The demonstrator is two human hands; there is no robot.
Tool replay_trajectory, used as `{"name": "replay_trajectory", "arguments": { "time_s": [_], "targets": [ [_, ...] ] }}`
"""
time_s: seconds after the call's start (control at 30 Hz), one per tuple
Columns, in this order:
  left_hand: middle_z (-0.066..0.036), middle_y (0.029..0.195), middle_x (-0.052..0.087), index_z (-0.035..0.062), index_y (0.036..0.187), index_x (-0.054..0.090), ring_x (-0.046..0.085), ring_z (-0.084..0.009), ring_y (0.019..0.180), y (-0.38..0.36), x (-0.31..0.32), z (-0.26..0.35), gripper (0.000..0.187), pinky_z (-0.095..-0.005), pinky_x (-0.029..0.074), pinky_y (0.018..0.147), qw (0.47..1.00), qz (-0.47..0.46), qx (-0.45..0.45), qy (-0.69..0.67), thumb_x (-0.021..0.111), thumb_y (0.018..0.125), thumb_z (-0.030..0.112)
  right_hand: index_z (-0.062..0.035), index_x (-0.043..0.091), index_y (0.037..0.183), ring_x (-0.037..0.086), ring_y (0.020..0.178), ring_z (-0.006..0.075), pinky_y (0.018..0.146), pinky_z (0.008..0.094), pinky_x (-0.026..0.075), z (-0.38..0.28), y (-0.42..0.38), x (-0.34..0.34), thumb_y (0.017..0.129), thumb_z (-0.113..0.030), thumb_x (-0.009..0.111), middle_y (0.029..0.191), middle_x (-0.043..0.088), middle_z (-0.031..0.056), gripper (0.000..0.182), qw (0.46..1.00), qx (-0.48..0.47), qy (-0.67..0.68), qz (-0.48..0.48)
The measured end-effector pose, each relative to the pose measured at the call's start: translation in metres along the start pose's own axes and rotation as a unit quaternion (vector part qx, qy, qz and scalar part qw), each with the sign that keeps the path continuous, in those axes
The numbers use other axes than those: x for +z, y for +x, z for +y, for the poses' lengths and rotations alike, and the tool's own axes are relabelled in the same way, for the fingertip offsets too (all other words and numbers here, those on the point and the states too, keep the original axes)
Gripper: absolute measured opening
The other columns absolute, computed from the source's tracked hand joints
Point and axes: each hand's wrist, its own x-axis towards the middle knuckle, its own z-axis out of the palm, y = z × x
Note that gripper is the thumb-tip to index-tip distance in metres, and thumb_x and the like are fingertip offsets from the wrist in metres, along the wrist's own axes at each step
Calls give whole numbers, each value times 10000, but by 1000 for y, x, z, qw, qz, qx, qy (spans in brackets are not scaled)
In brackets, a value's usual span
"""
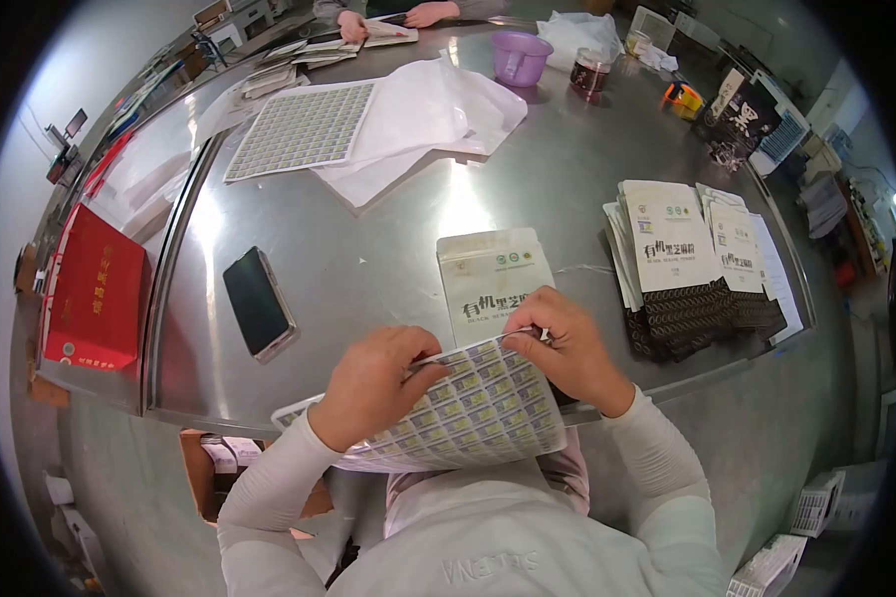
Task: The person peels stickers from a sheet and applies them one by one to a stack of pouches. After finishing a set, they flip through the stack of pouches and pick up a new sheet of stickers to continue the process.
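Both my hands pinch the upper edge of a sheet of stickers (pixel 468 403), printed with rows of small yellow-green and blue labels. The sheet bends over the table's front edge towards my lap. My left hand (pixel 378 383) is closed on the edge at its left part. Farther right, my right hand (pixel 560 343) grips the same edge between thumb and fingers. Just beyond the sheet lies a flat cream packet (pixel 498 274) with black Chinese lettering and green round marks; its lower part is hidden behind the sheet and my right hand.
Stacked packets (pixel 672 234) lie on the right. A phone (pixel 259 301) and a red box (pixel 95 289) are on the left. Another sticker sheet (pixel 304 129) rests on white paper (pixel 418 114) farther back, near a purple basket (pixel 521 58) and a jar (pixel 589 72). Across the table, another person's hands (pixel 352 27) handle packets.
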Motion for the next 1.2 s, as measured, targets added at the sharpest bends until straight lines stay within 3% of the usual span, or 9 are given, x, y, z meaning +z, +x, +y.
{"name": "replay_trajectory", "arguments": {
  "time_s": [0.13,0.4,0.6,0.7,0.9,1.0,1.1,1.2],
  "targets": [
    [-123,770,627,4,901,634,578,-242,635,4,1,-9,160,-316,467,606,999,1,-15,-42,699,828,130,-50,617,870,523,711,161,626,284,412,1,0,3,810,-69,692,790,546,40,99,1000,4,19,-16],
    [-141,768,626,11,884,633,601,-295,662,13,-9,-14,132,-358,465,604,999,-19,24,11,659,851,136,-42,603,883,559,685,271,635,351,449,12,1,12,852,-130,640,772,574,101,100,999,7,-40,-9],
    [-138,775,623,17,872,621,600,-321,678,21,-8,-19,137,-378,468,616,999,-35,37,15,648,855,150,-28,601,899,576,694,279,639,352,455,15,-2,10,859,-133,641,799,604,119,120,998,39,-45,-19],
    [-131,782,620,23,874,615,598,-313,680,23,-8,-20,127,-374,467,617,998,-34,46,9,653,850,143,-26,597,940,569,681,236,640,327,457,12,-2,10,861,-135,647,806,611,103,144,999,38,0,11],
    [-120,780,611,26,865,603,589,-287,679,18,-6,-20,107,-358,455,613,999,-23,45,-12,665,836,109,-34,588,999,510,672,128,631,268,442,7,-3,8,854,-107,657,787,581,41,177,989,124,77,-27],
    [-117,774,607,27,856,598,586,-283,682,14,-6,-20,107,-356,451,609,998,-8,55,-11,667,835,105,-33,591,987,508,675,121,627,260,436,11,-3,14,857,-98,651,789,580,38,157,984,129,124,-13],
    [-112,767,604,32,851,596,583,-279,681,11,-6,-21,102,-358,450,607,998,3,67,0,666,835,104,-31,603,957,512,674,120,625,262,436,10,-3,15,862,-106,651,790,587,35,130,984,120,134,-10],
    [-109,761,601,39,852,596,582,-276,677,9,-7,-20,95,-359,450,602,997,7,73,7,666,837,101,-26,618,906,497,654,56,577,221,409,14,-3,16,863,-85,673,761,578,-7,91,995,51,89,0]
  ]
}}
